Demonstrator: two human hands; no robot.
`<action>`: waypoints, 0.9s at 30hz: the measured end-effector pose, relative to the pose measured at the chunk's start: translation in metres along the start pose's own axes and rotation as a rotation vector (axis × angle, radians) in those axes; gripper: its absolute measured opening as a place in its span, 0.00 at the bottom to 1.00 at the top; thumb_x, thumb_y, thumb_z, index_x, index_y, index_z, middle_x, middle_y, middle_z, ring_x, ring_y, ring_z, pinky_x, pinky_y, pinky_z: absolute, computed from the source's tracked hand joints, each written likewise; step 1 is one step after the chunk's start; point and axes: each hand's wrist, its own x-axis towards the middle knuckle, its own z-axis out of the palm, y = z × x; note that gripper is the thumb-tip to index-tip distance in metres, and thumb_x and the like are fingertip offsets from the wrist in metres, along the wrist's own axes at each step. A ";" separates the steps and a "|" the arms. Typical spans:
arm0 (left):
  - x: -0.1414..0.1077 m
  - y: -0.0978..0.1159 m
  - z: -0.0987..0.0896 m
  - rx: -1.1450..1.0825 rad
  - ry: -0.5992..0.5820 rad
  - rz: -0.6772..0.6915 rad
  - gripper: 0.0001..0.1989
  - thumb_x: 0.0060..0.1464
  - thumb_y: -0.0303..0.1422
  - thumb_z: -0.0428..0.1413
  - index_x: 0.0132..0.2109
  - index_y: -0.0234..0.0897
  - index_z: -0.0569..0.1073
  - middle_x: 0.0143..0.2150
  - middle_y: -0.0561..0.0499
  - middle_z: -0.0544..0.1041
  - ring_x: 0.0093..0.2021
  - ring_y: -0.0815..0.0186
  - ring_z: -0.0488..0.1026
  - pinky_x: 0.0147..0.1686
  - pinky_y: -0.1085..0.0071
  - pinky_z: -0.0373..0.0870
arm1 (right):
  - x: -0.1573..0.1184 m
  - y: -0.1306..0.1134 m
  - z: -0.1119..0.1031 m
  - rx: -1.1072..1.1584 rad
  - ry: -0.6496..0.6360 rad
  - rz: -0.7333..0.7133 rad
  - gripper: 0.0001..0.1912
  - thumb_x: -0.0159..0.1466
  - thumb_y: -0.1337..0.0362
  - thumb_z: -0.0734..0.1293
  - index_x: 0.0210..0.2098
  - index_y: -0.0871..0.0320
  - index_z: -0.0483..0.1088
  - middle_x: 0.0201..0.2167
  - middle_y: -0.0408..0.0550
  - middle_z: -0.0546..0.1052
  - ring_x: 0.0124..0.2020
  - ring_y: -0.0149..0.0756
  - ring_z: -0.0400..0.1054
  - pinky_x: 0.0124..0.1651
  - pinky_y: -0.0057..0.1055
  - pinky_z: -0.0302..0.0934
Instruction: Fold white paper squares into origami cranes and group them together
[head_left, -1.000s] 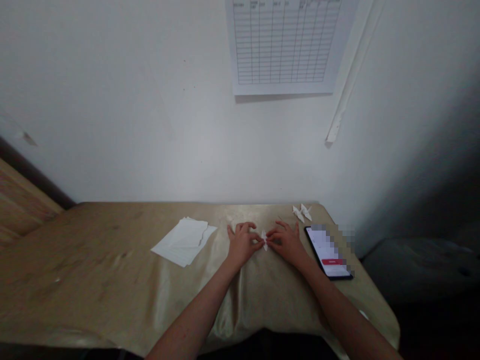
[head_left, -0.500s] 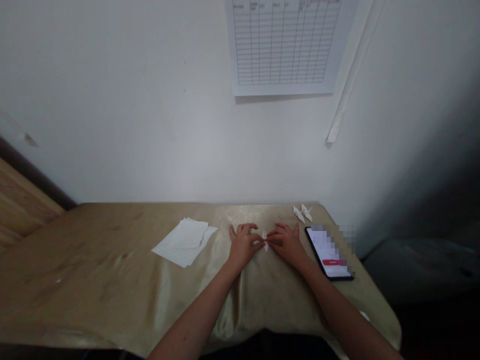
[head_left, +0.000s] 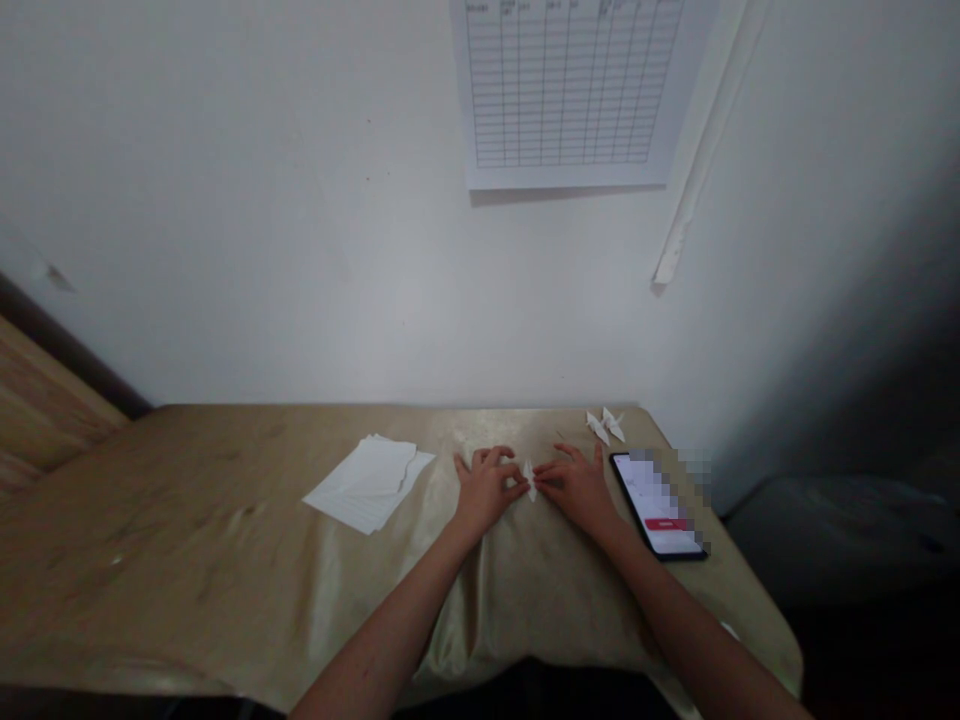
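Between my two hands is a small white folded paper (head_left: 530, 481), a narrow pointed diamond lying upright along my line of view on the cloth. My left hand (head_left: 486, 488) pinches its left edge with thumb and index finger, the other fingers curled above. From the right side, my right hand (head_left: 576, 485) holds the opposite edge between thumb and fingertips, with its outer fingers raised. Two folded paper cranes (head_left: 605, 427) rest beyond my right hand. To the left of my left hand lies a loose stack of white paper sheets (head_left: 367, 483).
A smartphone (head_left: 651, 540) with a lit screen lies right of my right forearm. The table (head_left: 225, 590) has a shiny gold-brown cloth and meets a white wall (head_left: 300, 250). A printed grid sheet (head_left: 562, 100) hangs there. Wooden furniture (head_left: 52, 400) stands at far left.
My fingertips have drawn slightly apart, the right ones moving a little rightward, so more of the folded paper shows between them. The cranes, sheets and phone have stayed put.
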 end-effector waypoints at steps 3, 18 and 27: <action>-0.001 -0.001 0.003 -0.013 0.004 -0.013 0.05 0.56 0.42 0.64 0.39 0.51 0.81 0.60 0.55 0.72 0.62 0.52 0.62 0.64 0.27 0.32 | -0.002 0.002 0.003 0.041 -0.002 0.033 0.09 0.65 0.58 0.67 0.37 0.43 0.81 0.44 0.44 0.83 0.64 0.54 0.62 0.66 0.74 0.17; 0.000 -0.001 0.005 -0.032 0.041 -0.074 0.12 0.55 0.41 0.65 0.48 0.53 0.80 0.57 0.51 0.74 0.62 0.53 0.65 0.66 0.31 0.37 | 0.002 0.006 0.015 0.057 0.030 0.112 0.11 0.64 0.57 0.68 0.44 0.47 0.80 0.55 0.49 0.77 0.64 0.52 0.59 0.67 0.64 0.39; 0.000 -0.001 0.003 -0.040 0.035 -0.073 0.13 0.55 0.41 0.64 0.49 0.56 0.80 0.59 0.51 0.74 0.62 0.52 0.64 0.66 0.32 0.37 | 0.005 0.009 0.018 0.219 0.061 0.118 0.12 0.62 0.58 0.70 0.44 0.48 0.80 0.49 0.49 0.81 0.62 0.52 0.62 0.68 0.60 0.42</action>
